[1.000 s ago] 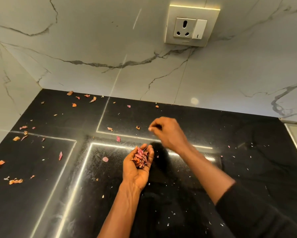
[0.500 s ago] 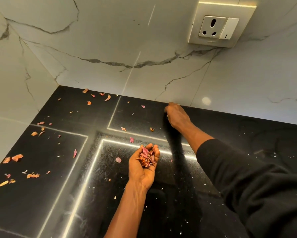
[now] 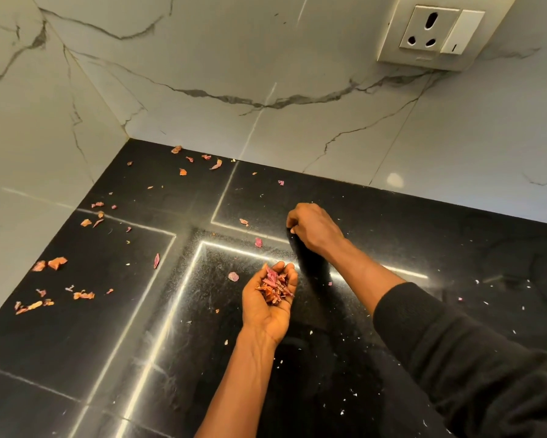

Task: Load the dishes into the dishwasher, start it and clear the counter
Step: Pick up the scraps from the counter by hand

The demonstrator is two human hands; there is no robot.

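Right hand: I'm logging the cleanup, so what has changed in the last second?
The right hand reached out to the wall, then drew back toward the left hand; its curled fingers are now where a scrap lay, whether pinching it is unclear. The left hand stayed cupped, holding its scraps; those on the counter lie as before.

White veined marble walls (image 3: pixel 202 58), cream socket (image 3: pixel 430 30) with switch
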